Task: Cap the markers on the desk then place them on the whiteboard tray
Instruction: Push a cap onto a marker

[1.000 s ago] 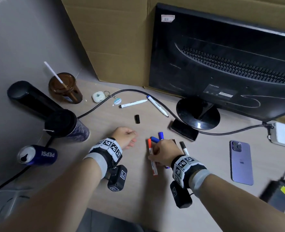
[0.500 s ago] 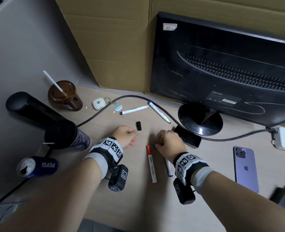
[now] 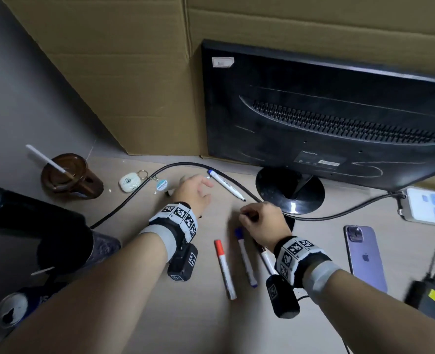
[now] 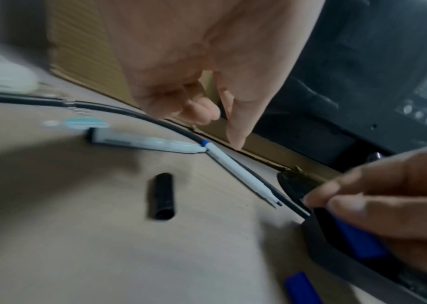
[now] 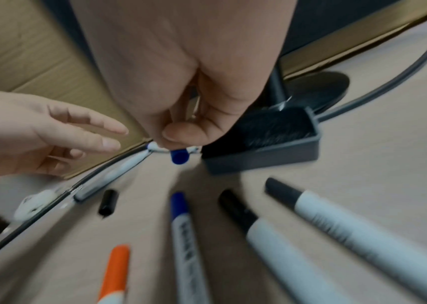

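Two uncapped white markers lie near the cable at the back. One has a blue end (image 3: 226,184) (image 4: 241,174); the other (image 4: 145,143) is mostly hidden under my left hand in the head view. My left hand (image 3: 201,181) (image 4: 217,123) hovers over them with loose fingers, holding nothing. A loose black cap (image 4: 163,196) (image 5: 108,202) lies on the desk nearer to me. My right hand (image 3: 247,217) (image 5: 173,144) pinches a blue cap (image 5: 180,156) (image 4: 358,240). Nearer me lie capped markers: red (image 3: 224,269), blue (image 3: 245,256) and two black (image 5: 272,232) (image 5: 350,226).
A black eraser (image 5: 264,139) sits just right of my right hand. Behind stand a monitor (image 3: 326,118) on a round base (image 3: 290,190), a cardboard box (image 3: 134,72) and a black cable (image 3: 134,192). A phone (image 3: 364,256) and power strip (image 3: 431,208) lie right; a cup (image 3: 68,177), tumbler (image 3: 32,226) and earbud case (image 3: 130,182) left.
My right hand has laid the capped markers on the desk and now pinches a blue cap. My left hand has moved away from me, past the black cap, over the uncapped markers.
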Demonstrator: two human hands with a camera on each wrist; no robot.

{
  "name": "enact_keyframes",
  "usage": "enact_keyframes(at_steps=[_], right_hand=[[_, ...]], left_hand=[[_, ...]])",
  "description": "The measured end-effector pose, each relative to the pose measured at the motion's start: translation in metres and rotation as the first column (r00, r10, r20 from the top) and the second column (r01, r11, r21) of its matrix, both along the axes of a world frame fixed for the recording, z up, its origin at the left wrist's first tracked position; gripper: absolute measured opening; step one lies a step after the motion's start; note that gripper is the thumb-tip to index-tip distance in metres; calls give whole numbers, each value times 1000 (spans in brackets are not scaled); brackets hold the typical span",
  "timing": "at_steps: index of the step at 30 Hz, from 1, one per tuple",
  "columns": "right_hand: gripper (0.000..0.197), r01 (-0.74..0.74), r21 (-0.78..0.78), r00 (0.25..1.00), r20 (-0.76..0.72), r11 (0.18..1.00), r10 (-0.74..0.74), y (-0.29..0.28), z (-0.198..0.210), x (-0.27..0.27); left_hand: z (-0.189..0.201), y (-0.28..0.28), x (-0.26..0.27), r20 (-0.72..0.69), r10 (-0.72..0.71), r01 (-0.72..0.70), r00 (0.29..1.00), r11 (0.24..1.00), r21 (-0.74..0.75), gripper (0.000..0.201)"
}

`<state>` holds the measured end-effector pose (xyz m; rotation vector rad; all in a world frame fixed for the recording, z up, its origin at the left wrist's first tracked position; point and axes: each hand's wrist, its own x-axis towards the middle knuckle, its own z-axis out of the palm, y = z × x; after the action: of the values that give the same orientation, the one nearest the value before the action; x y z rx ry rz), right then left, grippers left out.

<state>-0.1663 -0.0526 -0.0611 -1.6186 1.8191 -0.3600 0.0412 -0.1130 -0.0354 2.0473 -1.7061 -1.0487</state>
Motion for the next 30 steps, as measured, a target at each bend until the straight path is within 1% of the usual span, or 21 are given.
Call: enact_keyframes(at_steps=[2,4,5,7,9,11,14,20,23,27,28,30], right_hand=[[12,45,-8,998,39,999,-44,-2,4,-17],[7,91,-9,992,86,996,-90,-4,6,-30],[6,128,6,984,121,992,-128,-4,7,-36],[5,224,56,945,231,973,-231,-3,11,-42],[5,322,86,886,323,943,-332,-3,16,-49],[6,375,108,837,388,921,-386,-3,19,-53],[8,395,145,802,427,907,-417,-4,26,-55],[10,390,182,777,460,902,-429,-6,31,-53],[11,380,194,787,447,904,-426,-5,33,-52],[13,366,195,774,479,910,-414,-7,40,-48],[14,362,189,771,490,913,-407,-8,42,-47],[11,359,168,767,508,918,-393,-10,44,-45]], left_hand=[[-8,-14,-17,109,-98,106,989,992,-65,31],[-16,-23,-32,237,-209,238,949,966,-100,34],[-20,-27,-39,294,-240,282,925,953,-110,34],[-23,-31,-50,368,-263,330,892,935,-132,31],[-28,-36,-58,399,-271,354,876,923,-149,27],[-31,-41,-63,423,-276,371,863,915,-160,24],[-35,-44,-63,445,-308,398,841,910,-121,21],[-32,-47,-56,461,-348,421,816,905,-62,19],[-23,-48,-53,445,-382,435,810,900,-18,17],[-8,-48,-46,392,-472,500,790,865,34,10],[-4,-47,-44,378,-481,508,791,861,32,10],[6,-42,-40,339,-470,489,815,871,30,11]])
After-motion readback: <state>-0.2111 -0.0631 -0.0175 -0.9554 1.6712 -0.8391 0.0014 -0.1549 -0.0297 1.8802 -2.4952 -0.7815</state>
